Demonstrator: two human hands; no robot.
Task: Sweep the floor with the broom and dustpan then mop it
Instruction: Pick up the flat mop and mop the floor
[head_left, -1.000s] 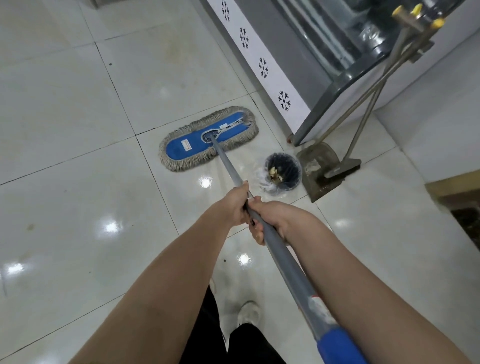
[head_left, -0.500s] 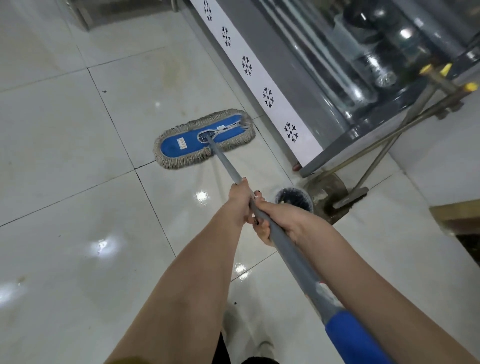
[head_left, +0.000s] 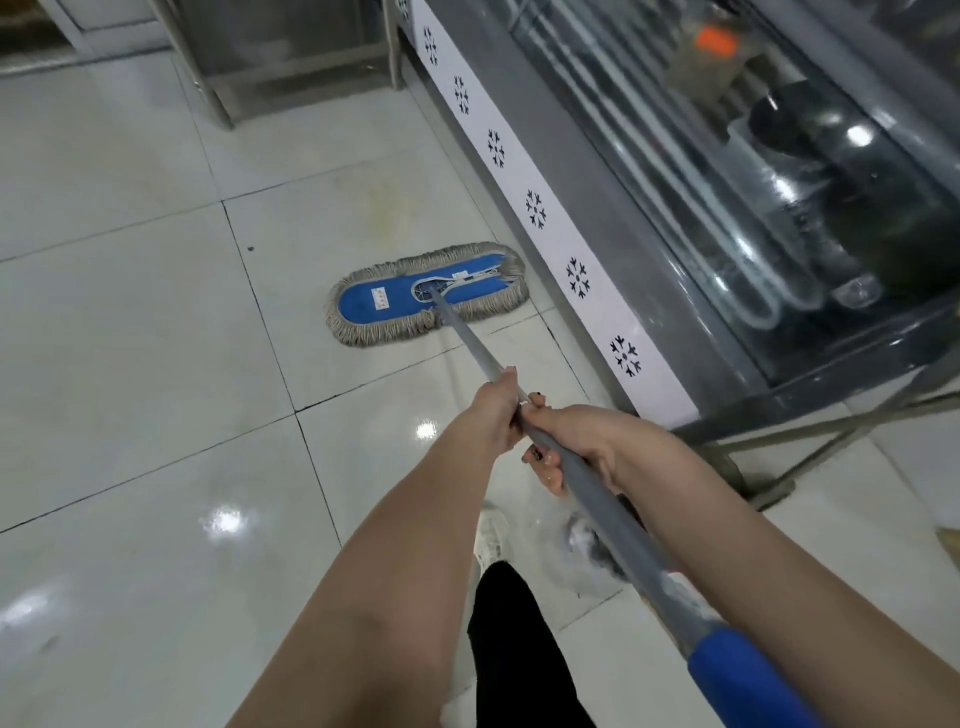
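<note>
A: Mop head (head_left: 426, 293) laid flat on floor (head_left: 130, 364), just beside glass-fronted case (head_left: 623, 218); edge strip prob. being worked.
B: Handle (head_left: 470, 338) is gripped by both hands, left hand (head_left: 498, 410) ahead, right hand (head_left: 576, 441) touching behind. Shaft kept low so fringe is pressed down.
A: Containers?
B: Tub w/ orange label (head_left: 706, 57) noted behind glass, blurred; contents can't be told. Bagged bin (head_left: 563, 551), prob., part hidden under arm.

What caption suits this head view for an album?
Left hand and right hand grip the mop handle; blue mop head on tiled floor beside a glass counter.
</note>
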